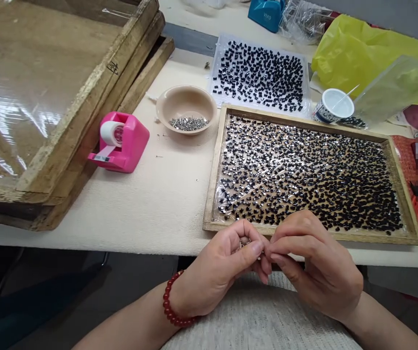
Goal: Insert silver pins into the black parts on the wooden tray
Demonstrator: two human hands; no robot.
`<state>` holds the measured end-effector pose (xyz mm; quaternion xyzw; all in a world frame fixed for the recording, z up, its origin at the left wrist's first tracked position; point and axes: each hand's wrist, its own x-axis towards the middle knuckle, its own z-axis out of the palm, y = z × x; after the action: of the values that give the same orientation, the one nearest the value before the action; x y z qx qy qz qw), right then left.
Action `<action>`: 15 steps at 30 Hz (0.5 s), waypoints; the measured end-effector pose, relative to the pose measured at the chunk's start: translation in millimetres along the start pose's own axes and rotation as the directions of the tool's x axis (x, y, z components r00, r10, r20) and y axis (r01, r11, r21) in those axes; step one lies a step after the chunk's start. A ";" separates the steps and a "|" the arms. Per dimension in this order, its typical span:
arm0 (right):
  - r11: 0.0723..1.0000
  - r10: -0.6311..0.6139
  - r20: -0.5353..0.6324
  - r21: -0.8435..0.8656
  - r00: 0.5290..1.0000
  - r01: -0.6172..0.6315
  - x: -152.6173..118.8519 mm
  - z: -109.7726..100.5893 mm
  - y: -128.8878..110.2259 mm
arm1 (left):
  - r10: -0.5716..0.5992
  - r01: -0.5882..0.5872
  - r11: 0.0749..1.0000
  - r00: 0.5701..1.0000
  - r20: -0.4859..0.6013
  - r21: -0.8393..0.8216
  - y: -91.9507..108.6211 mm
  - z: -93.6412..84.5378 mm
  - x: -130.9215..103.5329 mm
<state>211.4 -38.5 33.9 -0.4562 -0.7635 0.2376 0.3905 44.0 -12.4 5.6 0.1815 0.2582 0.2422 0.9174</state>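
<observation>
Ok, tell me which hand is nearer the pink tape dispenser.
Left. The left hand is below and right of the pink tape dispenser in the picture; the right hand lies farther right, beyond the left.

The word "VIVID" stands in pale letters on the teal dispenser (266, 15), beyond the bowl (184, 103) and to its right. Left of the bowl, a wooden frame (88, 98) bears a dark handwritten character (113, 67), not clearly legible.
</observation>
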 end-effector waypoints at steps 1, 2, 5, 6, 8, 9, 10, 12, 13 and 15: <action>1.000 0.014 -0.005 0.007 1.000 -0.014 -0.4 0.4 0.5 | 0.004 -0.004 0.999 1.000 0.006 0.032 -0.9 -1.0 -0.5; 1.000 0.028 -0.009 0.012 1.000 -0.028 -0.7 0.8 0.9 | 0.005 -0.005 0.998 1.000 0.010 0.057 -1.6 -2.1 -1.0; 0.999 0.045 -0.013 0.032 0.999 -0.045 -1.5 2.2 1.8 | -0.010 0.008 0.995 1.000 0.024 0.098 -2.6 -4.7 -2.4; 0.998 0.048 -0.011 0.038 0.999 -0.048 -1.7 2.5 1.9 | -0.020 0.017 0.994 0.999 0.033 0.106 -2.5 -5.4 -2.4; 0.997 0.060 0.001 0.047 0.998 -0.060 -2.2 2.8 2.1 | -0.052 0.045 0.993 0.997 0.062 0.109 -2.0 -6.7 -1.7; 0.996 0.068 0.011 0.054 0.998 -0.069 -2.3 2.7 2.0 | -0.067 0.059 0.993 0.995 0.077 0.104 -1.7 -7.5 -1.0; 0.995 0.078 0.024 0.064 0.997 -0.080 -2.4 2.4 1.9 | -0.074 0.065 0.993 0.994 0.084 0.095 -1.5 -8.3 -0.3; 0.991 0.093 0.061 0.095 0.994 -0.098 -2.4 1.4 1.5 | -0.077 0.070 0.994 0.993 0.087 0.085 -1.6 -10.0 1.1; 0.988 0.097 0.081 0.113 0.992 -0.105 -2.4 0.6 1.3 | -0.076 0.068 0.994 0.994 0.083 0.086 -1.9 -10.7 1.5; 0.982 0.099 0.121 0.151 0.988 -0.117 -2.7 -1.3 1.1 | -0.078 0.071 0.993 0.994 0.073 0.093 -2.6 -11.8 1.9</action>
<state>213.8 -40.3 32.9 -0.4504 -0.7372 0.3434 0.3683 39.7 -11.1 -5.8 0.2221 0.2403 0.1886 0.9259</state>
